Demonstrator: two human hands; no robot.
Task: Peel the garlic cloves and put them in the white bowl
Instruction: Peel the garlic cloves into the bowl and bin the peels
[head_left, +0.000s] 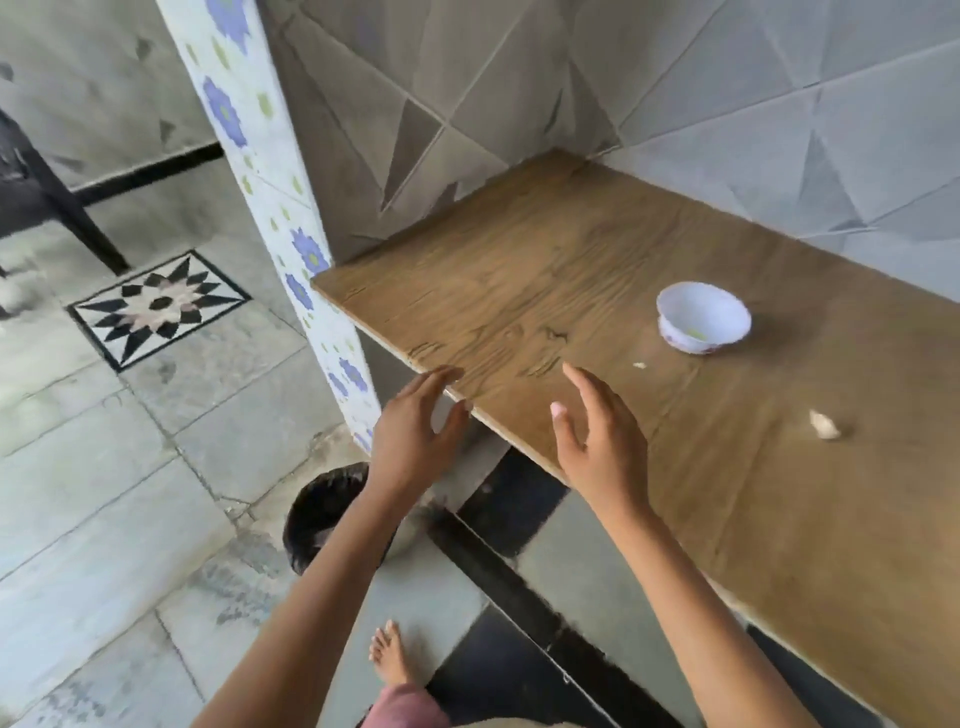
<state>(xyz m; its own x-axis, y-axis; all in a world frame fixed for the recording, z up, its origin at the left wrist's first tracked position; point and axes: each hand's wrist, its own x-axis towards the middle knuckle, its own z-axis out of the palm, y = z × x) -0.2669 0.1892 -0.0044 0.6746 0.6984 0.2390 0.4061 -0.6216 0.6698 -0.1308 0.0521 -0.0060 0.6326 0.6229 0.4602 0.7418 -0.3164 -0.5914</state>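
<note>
Right now your left hand hangs past the edge of the wooden counter, fingers spread and holding nothing. Your right hand hovers over the counter's near edge, equally spread and empty. Farther right, the white bowl stands upright; a garlic clove lies nearer you, well apart from it, with a small peel scrap between.

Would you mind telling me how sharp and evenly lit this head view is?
Head view: soft, even light with no glare; the white bowl casts only a faint shadow; wide-angle distortion bends the counter edge and floor lines; both hands look slightly motion-blurred.
</note>
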